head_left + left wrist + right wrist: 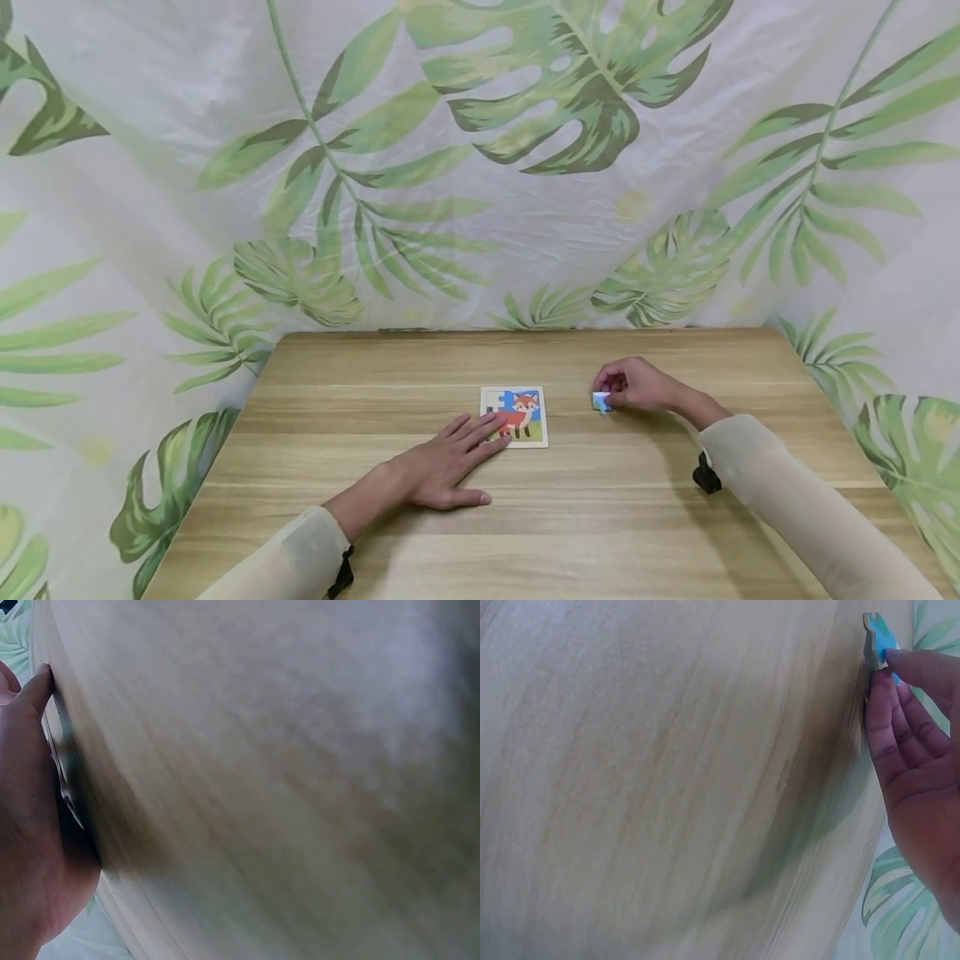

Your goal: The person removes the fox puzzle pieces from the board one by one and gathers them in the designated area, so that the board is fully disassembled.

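A small square fox puzzle (517, 414) lies in the middle of the wooden table (600, 517); its upper left corner shows a bare gap. My left hand (450, 471) lies flat with straight fingers, fingertips pressing on the puzzle's lower left corner. In the left wrist view the left hand (30, 825) rests against the puzzle's edge (64, 780). My right hand (633, 385) is to the right of the puzzle and pinches a blue puzzle piece (602, 403) at the table surface. The right wrist view shows the blue piece (877, 641) held at the fingertips (911, 667).
A leaf-print cloth (480, 167) hangs behind and around the table. The table's far edge (525, 332) runs just behind the puzzle. Bare wood lies on both sides of the hands and toward the near edge.
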Tool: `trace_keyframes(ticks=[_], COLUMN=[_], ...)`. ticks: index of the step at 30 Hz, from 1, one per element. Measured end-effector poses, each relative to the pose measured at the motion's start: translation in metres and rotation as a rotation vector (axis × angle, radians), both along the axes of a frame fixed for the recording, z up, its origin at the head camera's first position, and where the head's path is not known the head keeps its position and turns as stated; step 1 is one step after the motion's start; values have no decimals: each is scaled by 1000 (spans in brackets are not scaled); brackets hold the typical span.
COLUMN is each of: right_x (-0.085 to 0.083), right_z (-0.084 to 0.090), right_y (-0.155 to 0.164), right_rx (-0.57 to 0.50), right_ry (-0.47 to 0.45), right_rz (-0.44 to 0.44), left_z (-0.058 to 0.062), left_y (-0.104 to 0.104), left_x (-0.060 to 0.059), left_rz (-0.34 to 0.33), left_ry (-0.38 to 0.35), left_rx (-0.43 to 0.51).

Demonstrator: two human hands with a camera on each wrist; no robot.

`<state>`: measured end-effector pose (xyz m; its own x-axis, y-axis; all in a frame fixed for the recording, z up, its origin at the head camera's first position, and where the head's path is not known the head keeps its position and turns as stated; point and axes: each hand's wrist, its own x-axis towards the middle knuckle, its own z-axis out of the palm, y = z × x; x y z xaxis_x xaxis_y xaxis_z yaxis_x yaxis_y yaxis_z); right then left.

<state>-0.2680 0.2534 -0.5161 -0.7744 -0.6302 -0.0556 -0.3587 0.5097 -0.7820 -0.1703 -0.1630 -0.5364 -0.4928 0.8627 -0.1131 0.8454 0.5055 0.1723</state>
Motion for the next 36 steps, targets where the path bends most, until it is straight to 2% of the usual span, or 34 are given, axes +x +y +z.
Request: trace_keyframes(ticks=[13, 17, 23, 36], right_x=[1, 0, -2, -4], right_z=[2, 5, 13, 19], right_y=[-1, -2, -7, -52], right_rx=[50, 57, 69, 37], right_ry=[64, 71, 136, 116], right_rz=[2, 7, 27, 87], left_z=[-3, -2, -2, 1], left_y=[1, 1, 1, 1], left_x=[-1, 0, 0, 0], left_rz=[6, 7, 7, 6], left_ry=[-10, -19, -17, -15], left_rx=[-5, -9, -12, -20])
